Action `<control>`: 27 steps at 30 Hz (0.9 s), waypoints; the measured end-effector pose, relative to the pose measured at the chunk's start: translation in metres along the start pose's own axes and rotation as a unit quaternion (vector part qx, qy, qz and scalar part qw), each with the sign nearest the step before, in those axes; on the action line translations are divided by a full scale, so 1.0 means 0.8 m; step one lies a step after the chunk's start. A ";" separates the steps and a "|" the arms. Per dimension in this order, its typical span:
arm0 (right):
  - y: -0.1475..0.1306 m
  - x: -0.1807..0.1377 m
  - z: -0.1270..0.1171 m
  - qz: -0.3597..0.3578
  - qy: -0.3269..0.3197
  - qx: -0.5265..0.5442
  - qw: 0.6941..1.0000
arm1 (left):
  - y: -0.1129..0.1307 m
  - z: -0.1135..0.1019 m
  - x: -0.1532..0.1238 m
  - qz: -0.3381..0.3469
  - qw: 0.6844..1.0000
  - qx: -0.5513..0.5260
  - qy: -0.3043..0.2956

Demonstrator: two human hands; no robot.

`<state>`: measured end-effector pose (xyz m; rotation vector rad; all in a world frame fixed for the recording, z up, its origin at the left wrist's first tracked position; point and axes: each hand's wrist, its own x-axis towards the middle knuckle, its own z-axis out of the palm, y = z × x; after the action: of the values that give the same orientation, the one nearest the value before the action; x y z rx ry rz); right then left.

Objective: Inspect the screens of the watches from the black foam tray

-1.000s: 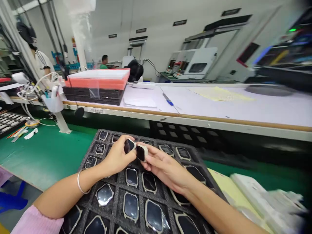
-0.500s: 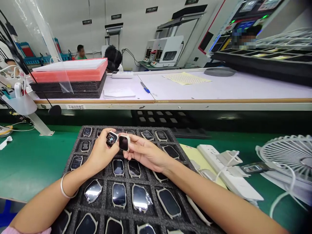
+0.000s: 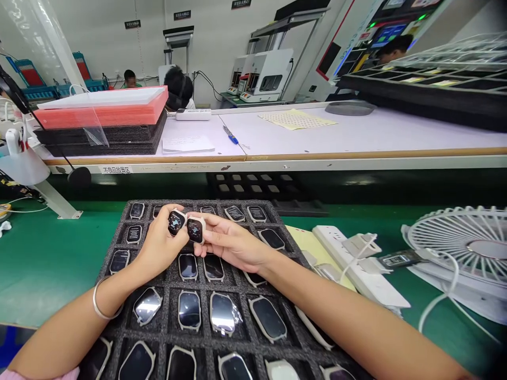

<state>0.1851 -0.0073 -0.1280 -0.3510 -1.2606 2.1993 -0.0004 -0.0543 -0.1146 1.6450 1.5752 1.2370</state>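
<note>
My left hand [image 3: 158, 245] is closed on a small smartwatch body [image 3: 176, 221] with a lit screen. My right hand [image 3: 227, 243] grips a second watch body [image 3: 195, 230], also lit, held right beside the first. Both hands hover over the far half of a black foam tray [image 3: 170, 295] whose pockets hold several cream-framed watch bodies with dark screens. A silver bangle is on my left wrist.
A white power strip [image 3: 356, 264] and yellow sheet lie right of the tray, a white fan [image 3: 459, 248] further right. Behind runs a raised white shelf [image 3: 317, 142] with stacked black and pink trays [image 3: 103, 121], a pen and papers. People sit in the background.
The view swung right and steadied. My hands stayed together over the tray, and both watch screens have lit up.
</note>
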 end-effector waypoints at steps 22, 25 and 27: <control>-0.001 0.001 -0.001 -0.017 0.014 0.005 1.000 | 0.005 0.000 0.002 0.008 1.000 -0.011 -0.009; -0.001 0.000 -0.002 -0.021 0.011 0.004 1.000 | 0.004 0.000 0.002 0.005 1.000 -0.012 -0.010; -0.001 -0.001 -0.002 -0.025 0.009 0.003 1.000 | 0.003 0.000 0.002 0.004 1.000 -0.017 -0.010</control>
<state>0.1866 -0.0062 -0.1283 -0.3315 -1.2405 2.1522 0.0008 -0.0533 -0.1120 1.6395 1.5275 1.2412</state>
